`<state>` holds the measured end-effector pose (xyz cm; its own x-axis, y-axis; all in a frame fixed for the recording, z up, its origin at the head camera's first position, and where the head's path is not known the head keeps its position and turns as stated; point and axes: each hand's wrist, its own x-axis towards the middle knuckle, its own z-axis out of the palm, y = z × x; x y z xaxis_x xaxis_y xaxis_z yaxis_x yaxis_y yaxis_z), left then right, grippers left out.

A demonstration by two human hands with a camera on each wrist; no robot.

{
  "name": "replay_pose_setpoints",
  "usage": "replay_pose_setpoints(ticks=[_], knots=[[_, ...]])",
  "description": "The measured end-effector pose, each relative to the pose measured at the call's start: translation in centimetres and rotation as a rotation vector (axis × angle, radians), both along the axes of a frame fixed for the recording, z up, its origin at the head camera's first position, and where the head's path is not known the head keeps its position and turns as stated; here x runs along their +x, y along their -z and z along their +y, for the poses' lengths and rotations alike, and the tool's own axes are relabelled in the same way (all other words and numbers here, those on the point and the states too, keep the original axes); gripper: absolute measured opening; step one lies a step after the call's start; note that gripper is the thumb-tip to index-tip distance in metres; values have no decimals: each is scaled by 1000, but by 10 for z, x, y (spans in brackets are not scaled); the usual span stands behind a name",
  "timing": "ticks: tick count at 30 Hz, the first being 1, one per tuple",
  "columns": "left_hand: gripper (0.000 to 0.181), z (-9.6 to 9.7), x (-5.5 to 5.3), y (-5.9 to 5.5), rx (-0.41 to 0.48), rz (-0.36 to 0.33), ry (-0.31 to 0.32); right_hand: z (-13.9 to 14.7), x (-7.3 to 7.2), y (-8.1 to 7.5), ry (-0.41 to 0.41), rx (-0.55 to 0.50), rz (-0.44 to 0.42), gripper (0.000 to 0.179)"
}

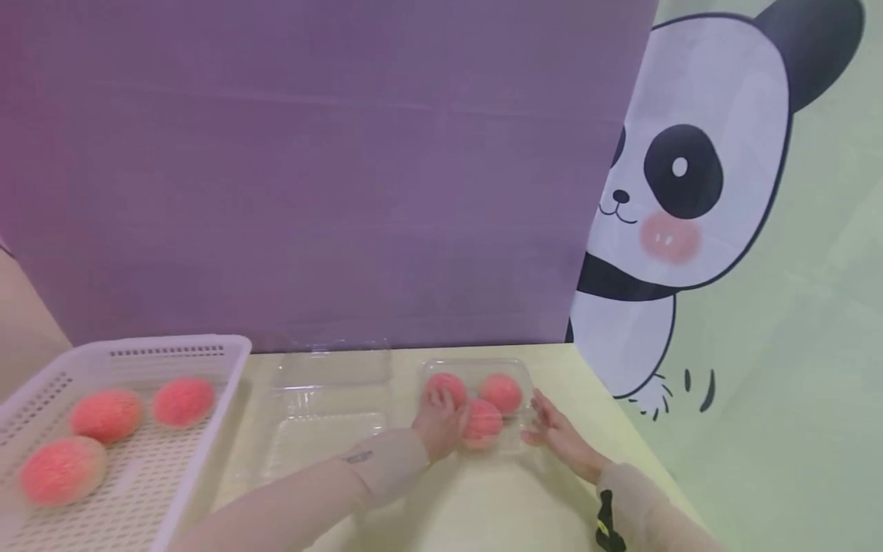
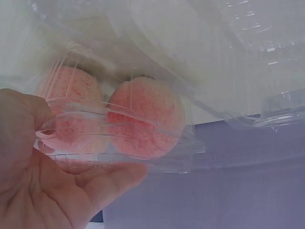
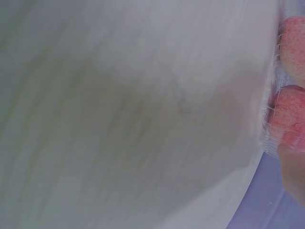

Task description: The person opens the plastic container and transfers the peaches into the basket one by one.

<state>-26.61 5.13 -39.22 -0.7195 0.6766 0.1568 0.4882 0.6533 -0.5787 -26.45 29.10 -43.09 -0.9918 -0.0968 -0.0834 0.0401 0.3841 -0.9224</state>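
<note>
Three pinkish-red peaches sit in a clear plastic box on the table in the head view. My left hand is at the box's left side. In the left wrist view, the left hand pinches the box's edge between thumb and fingers, with two peaches behind the clear plastic. At the right side, my right hand rests against the box with fingers spread and fairly straight. Only one finger of the right hand shows in the right wrist view, beside the box's corner and a peach.
A white perforated basket on the left holds three more peaches. Between basket and hands stands a second clear plastic box, without fruit, its lid raised. A purple backdrop and a panda-printed sheet border the pale table.
</note>
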Motion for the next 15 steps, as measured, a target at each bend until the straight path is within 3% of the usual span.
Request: replay_pose_setpoints(ticks=[15], knots=[[40,6,2,-8,-103,-67,-41,3,2,-1,-8,31,0,88]])
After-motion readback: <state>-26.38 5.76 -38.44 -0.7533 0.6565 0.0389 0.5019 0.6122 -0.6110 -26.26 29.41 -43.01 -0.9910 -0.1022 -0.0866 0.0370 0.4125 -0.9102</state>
